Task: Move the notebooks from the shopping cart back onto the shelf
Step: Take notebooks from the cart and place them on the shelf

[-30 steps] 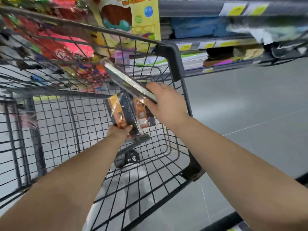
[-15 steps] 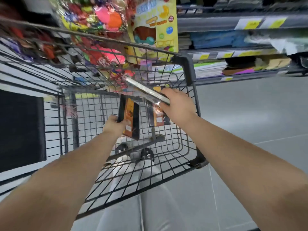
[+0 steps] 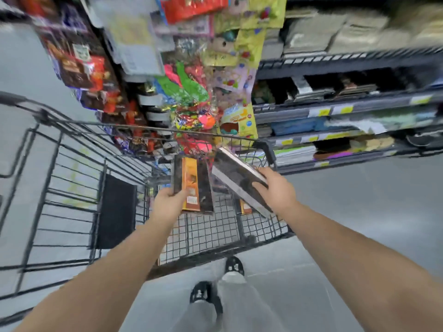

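Left hand (image 3: 167, 200) clamps orange-banded notebook (image 3: 191, 185) at its bottom edge; right hand (image 3: 275, 190) grips dark notebook (image 3: 237, 178). Both above cart (image 3: 72, 178), shelf (image 3: 335, 111) right. Probably light, stiff, slick wrap: pinch edges firmly.

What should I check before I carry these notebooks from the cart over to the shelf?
1. Left hand grips the orange-striped notebook: ok.
2. Right hand grips the dark wrapped notebook: ok.
3. Both notebooks lifted above the cart basket: ok.
4. Nothing left behind: not ok, another orange-labelled item shows low in the basket.
5. Free slot on the shelf: cannot tell, the view is blurred.
6. Floor between feet and shelf is clear: ok.
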### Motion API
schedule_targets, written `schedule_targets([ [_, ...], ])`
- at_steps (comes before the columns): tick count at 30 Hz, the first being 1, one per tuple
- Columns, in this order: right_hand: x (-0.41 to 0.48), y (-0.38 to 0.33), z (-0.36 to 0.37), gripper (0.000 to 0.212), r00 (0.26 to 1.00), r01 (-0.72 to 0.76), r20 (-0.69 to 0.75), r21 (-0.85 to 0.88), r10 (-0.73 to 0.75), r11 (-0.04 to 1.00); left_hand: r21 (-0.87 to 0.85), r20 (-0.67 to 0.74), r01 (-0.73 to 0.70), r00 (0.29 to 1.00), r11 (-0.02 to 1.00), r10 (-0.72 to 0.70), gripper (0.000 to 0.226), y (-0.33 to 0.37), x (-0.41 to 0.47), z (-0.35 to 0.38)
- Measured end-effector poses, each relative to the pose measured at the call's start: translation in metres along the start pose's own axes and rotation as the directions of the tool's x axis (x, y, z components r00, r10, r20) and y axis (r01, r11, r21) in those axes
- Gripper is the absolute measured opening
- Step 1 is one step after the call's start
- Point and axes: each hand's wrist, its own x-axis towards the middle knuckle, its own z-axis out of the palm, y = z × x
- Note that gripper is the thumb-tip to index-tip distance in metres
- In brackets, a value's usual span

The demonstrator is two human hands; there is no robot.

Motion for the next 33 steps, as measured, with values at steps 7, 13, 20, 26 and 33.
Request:
schedule_targets([
  [7, -0.081, 0.013, -0.047, 0.027, 0.941, -0.077, -0.302, 0.254, 0.155, 0.964, -0.028, 0.116, -0.214, 0.970, 0.976, 0.216, 0.041, 0.049, -0.044, -0.003],
  [13, -0.128, 0.063, -0.086, 0.038, 0.816, -0.311, -0.419, 0.261, 0.397, 0.914, 0.014, 0.280, -0.336, 0.906, 0.942, 0.319, 0.025, 0.087, -0.081, 0.045],
  [20, -0.163, 0.154, -0.112, 0.036, 0.701, -0.490, -0.395, 0.338, 0.593, 0.804, 0.065, 0.426, -0.419, 0.833, 0.906, 0.354, 0.040, 0.108, -0.113, 0.155],
  [26, -0.175, 0.263, -0.148, 0.030, 0.654, -0.588, -0.334, 0.341, 0.679, 0.734, -0.007, 0.461, -0.346, 0.832, 0.938, 0.310, 0.021, 0.119, -0.140, 0.277],
  [33, -0.158, 0.349, -0.192, 0.034, 0.630, -0.564, -0.307, 0.452, 0.713, 0.692, -0.039, 0.399, -0.266, 0.880, 0.963, 0.259, 0.020, 0.127, -0.161, 0.372],
])
